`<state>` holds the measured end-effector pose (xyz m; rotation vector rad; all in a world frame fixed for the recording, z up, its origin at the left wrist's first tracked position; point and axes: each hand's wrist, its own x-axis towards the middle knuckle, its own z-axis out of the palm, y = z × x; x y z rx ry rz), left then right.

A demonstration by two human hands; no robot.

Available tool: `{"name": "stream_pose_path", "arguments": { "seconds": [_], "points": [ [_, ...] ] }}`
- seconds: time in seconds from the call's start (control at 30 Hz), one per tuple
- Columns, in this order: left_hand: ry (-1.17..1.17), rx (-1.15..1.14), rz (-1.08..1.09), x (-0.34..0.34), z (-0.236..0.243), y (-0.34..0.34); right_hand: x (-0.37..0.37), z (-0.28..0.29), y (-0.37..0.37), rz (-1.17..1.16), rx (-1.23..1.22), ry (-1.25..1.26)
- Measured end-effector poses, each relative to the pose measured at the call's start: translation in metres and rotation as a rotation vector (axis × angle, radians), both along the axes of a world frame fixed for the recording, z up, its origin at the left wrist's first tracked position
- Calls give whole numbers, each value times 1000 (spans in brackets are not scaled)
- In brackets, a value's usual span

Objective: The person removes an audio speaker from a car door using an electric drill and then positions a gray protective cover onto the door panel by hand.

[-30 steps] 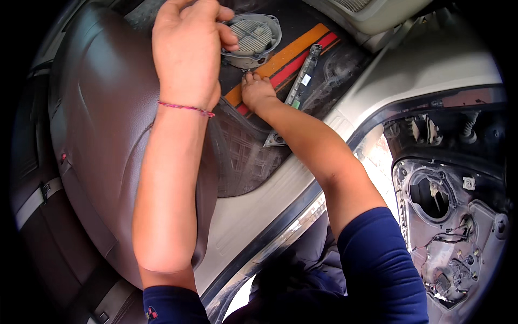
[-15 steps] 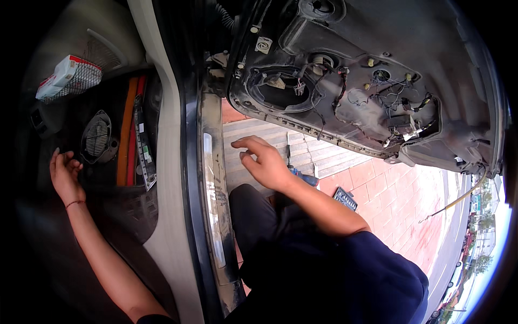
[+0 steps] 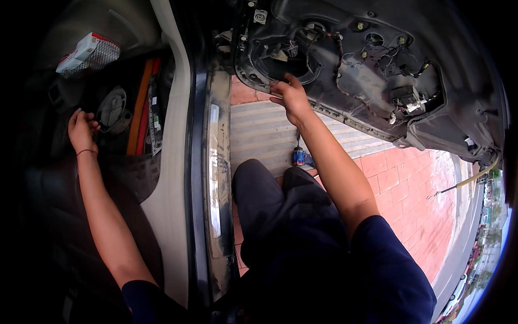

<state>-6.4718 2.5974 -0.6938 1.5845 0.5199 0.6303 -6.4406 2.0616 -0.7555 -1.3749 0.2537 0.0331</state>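
Note:
My left hand (image 3: 83,132) is inside the car, its fingers loosely bent and apart, with nothing seen in them. Just right of it lies a round speaker (image 3: 113,109) with a ribbed face. My right hand (image 3: 293,101) reaches up to the lower edge of the stripped car door (image 3: 356,75), fingers spread and holding nothing. Its fingertips overlap the rim below the round speaker opening (image 3: 280,67); whether they touch it, I cannot tell. Loose wires and connectors (image 3: 339,56) hang across the bare door.
Orange and red strips (image 3: 141,108) and a dark trim piece (image 3: 155,116) lie beside the speaker. A mesh pocket (image 3: 100,54) holds a white and red packet. Between car and door, a blue cordless drill (image 3: 299,155) stands on the paving. The door sill (image 3: 216,167) runs along my left.
My right hand has moved up and right, from above the sill to the door's lower edge. My left hand has shifted slightly closer to the speaker. The view has tilted and shifted.

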Motion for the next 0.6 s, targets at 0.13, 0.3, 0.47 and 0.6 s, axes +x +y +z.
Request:
{"name": "stream_pose_path", "arguments": {
  "seconds": [0.13,0.3,0.47,0.6],
  "points": [
    [-8,10,-2,1,0,-5,28,0,5,-70,163,-38],
    [-14,42,-7,2,0,-2,3,-11,13,-45,13,-2],
    [-4,24,-71,3,1,-10,-71,-50,-18,145,-291,77],
    [125,36,-148,11,-7,3,-122,-55,-66,115,-428,102]
  ]
}}
